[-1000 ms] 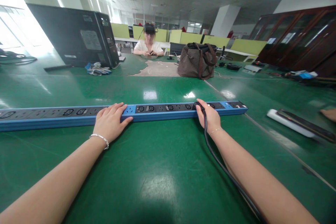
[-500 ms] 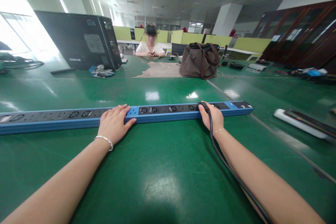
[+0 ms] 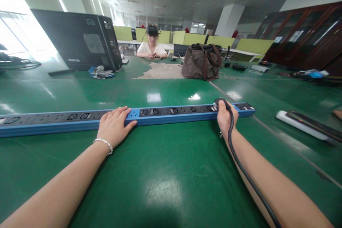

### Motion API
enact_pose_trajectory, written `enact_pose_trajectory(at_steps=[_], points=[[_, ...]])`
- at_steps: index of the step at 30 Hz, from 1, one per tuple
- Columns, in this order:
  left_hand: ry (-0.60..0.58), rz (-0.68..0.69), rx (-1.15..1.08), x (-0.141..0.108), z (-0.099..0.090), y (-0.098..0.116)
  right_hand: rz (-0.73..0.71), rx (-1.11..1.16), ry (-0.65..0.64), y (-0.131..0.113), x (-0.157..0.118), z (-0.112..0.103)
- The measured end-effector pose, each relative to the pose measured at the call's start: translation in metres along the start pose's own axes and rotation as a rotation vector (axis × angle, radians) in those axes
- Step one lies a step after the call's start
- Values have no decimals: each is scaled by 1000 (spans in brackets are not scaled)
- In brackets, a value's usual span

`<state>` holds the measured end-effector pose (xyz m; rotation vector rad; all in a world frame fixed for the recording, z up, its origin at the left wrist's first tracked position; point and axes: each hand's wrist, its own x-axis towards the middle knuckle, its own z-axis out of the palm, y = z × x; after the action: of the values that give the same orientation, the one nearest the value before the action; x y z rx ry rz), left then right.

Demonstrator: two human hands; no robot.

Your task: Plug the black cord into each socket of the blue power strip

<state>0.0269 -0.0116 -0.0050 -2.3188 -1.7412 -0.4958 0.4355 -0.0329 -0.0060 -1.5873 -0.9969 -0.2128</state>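
From where I stood, the right hand (image 3: 226, 115) had just changed its pose: half a second earlier it pressed the black plug (image 3: 221, 101) down on the long blue power strip (image 3: 171, 118), and now it had rolled and shifted toward the strip's right end. The plug was tilted up, with what looked like pale metal prongs showing, and a socket (image 3: 210, 108) it had covered was in sight. I judged that it had come out of the strip and was no longer seated. The right fingers were closed around it, thumb on top, the black cord (image 3: 236, 158) trailing back along the forearm. The left hand (image 3: 113, 124) had not moved: its fingers lay loosely spread over the strip, thumb at the near edge, steadying it, I thought, flat on the green bench (image 3: 160, 160)
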Motion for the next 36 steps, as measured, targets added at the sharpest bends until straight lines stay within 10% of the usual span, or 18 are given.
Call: enact_pose_trajectory(at_steps=[10,36], points=[[10,8,17,0,1,0,63,55,117,68,45,-41],[20,11,19,-1,-1,1,15,-212,-107,62,42,-31]])
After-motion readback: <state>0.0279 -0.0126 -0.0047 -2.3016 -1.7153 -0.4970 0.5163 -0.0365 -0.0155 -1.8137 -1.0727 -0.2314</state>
